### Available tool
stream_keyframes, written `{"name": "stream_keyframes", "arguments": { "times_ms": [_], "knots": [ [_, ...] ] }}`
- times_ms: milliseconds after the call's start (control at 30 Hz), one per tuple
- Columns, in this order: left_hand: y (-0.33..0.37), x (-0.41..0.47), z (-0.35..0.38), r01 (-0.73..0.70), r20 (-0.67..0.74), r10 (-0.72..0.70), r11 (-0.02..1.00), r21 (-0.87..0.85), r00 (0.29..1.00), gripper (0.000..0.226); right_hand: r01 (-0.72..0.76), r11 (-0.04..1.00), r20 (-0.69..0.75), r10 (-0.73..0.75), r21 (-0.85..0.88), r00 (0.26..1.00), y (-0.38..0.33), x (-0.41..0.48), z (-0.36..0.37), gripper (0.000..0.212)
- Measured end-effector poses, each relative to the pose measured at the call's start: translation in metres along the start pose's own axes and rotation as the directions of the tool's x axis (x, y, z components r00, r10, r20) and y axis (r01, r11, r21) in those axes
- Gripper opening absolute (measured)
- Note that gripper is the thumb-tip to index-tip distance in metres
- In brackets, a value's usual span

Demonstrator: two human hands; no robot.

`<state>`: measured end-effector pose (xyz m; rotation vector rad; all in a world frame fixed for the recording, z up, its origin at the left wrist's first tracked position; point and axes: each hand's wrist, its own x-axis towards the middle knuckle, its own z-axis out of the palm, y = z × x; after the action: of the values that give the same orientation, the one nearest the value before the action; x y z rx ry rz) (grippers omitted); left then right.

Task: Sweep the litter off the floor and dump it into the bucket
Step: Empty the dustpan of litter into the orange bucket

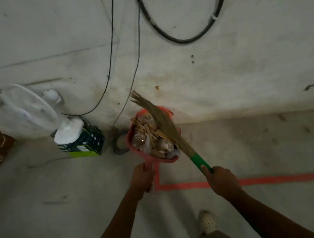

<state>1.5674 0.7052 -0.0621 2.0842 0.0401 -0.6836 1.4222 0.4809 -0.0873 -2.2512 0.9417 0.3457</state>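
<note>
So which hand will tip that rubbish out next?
Probably the left: the left hand grips the loaded dustpan by its handle, while the right hand only holds the broom, bristles resting across the litter.

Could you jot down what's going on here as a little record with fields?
left hand: grips the red dustpan by its handle
right hand: grips the broom by its green handle
litter: piled in the dustpan, broom bristles lying over it
bucket: perhaps the orange rim behind the dustpan; unclear
nearby: white fan, red tape line
</note>
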Motion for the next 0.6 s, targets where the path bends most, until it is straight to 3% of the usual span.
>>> {"name": "stream_keyframes", "arguments": {
  "times_ms": [267, 600],
  "knots": [
    [0.036, 0.114, -0.047, 0.123, -0.040, -0.127, 0.988, -0.092, 0.991, 0.022, 0.042, 0.996, 0.066, -0.037, -0.080, 0.997, -0.086, 0.112, -0.026, 0.058],
    [0.040, 0.307, -0.073, 0.220, 0.098, -0.216, 0.975, -0.036, 0.972, 0.024, -0.059, 0.983, 0.118, 0.080, -0.174, 0.990, -0.161, 0.272, -0.006, 0.055]
  ]
}}
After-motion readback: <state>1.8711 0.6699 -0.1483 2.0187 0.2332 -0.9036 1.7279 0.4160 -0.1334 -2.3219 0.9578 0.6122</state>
